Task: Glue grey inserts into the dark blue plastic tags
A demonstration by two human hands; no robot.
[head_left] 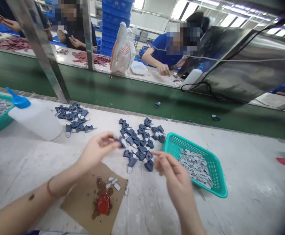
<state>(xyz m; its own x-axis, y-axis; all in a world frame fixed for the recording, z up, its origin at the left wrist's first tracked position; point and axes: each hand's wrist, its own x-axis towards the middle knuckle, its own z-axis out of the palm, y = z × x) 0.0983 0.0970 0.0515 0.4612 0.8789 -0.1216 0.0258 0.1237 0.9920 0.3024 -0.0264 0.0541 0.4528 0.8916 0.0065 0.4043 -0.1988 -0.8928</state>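
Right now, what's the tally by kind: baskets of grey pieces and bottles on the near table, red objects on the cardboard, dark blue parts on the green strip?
Baskets: 2
Bottle: 1
Red object: 1
Dark blue parts: 2
Total: 6

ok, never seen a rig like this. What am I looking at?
No machine here: these are a person's bare hands, seen by a camera on their head looking forward and down. The left hand holds a small blue-and-grey piece. The right hand is beside a pile of dark blue pieces; blur hides whether it holds anything. On the white table are also a green basket of grey pieces, a white bottle, and a brown sheet bearing a red object. Beyond the green strip, other people work.
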